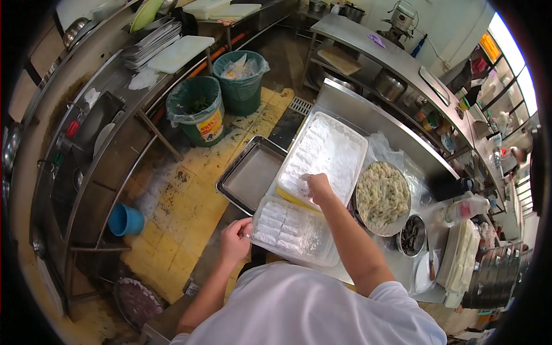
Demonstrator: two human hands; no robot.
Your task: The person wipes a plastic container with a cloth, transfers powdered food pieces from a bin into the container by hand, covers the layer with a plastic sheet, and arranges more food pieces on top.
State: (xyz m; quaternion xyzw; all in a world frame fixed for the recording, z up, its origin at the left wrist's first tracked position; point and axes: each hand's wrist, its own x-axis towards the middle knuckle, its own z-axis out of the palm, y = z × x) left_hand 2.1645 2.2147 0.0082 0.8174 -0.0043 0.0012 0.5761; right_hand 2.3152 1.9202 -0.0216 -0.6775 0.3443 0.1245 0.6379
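My right hand (pixel 317 188) reaches into a white plastic tray (pixel 363 150) of white powder, fingers bent down among powder-coated pieces (pixel 305 150). What its fingertips hold is hidden. My left hand (pixel 235 237), with a ring on one finger, is closed at the left edge of a lower clear plastic tray (pixel 328 257). Several white-coated oblong pieces (pixel 277 225) lie there in rows. Right of the powder tray, a round metal pan (pixel 397 229) holds a pale, green-flecked mixture (pixel 380 195). Beside it stands a smaller metal bowl (pixel 424 230) with dark pieces.
An empty metal tray (pixel 253 175) lies left of the powder tray. Two green lined bins (pixel 198 123) and a blue bucket (pixel 125 219) stand on the yellow floor. A knife (pixel 431 265) lies on the right. Stacked trays (pixel 464 253) and a steel counter (pixel 368 46) border the work area.
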